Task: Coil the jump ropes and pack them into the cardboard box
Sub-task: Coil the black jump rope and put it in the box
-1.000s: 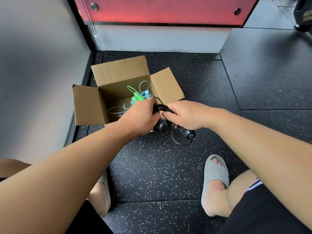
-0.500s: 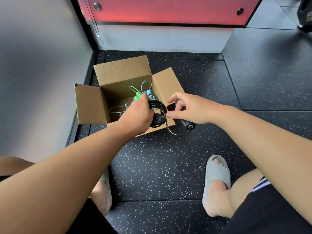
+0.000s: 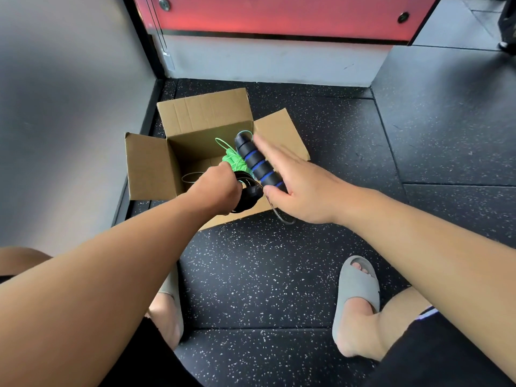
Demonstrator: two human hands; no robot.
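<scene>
An open cardboard box [image 3: 203,113] stands on the black speckled floor, with a green jump rope [image 3: 233,160] and a pale blue cord inside it. My left hand [image 3: 215,191] grips a black coiled jump rope [image 3: 248,201] over the box's front edge. One black handle with blue rings [image 3: 255,163] stands tilted above the box. My right hand [image 3: 301,188] lies against this handle with its fingers straight and blurred and its thumb at the handle's lower end. A loop of thin cable [image 3: 283,219] hangs below my right hand.
A grey wall [image 3: 69,121] runs close along the box's left side, and a red panel [image 3: 279,15] over a white base closes off the back. My feet in grey sandals [image 3: 358,286] rest on the mat in front of the box.
The coil has moved up and over the box. The second handle swung from hanging below my right hand to upright, and my right hand's pinch has straightened out along it.
</scene>
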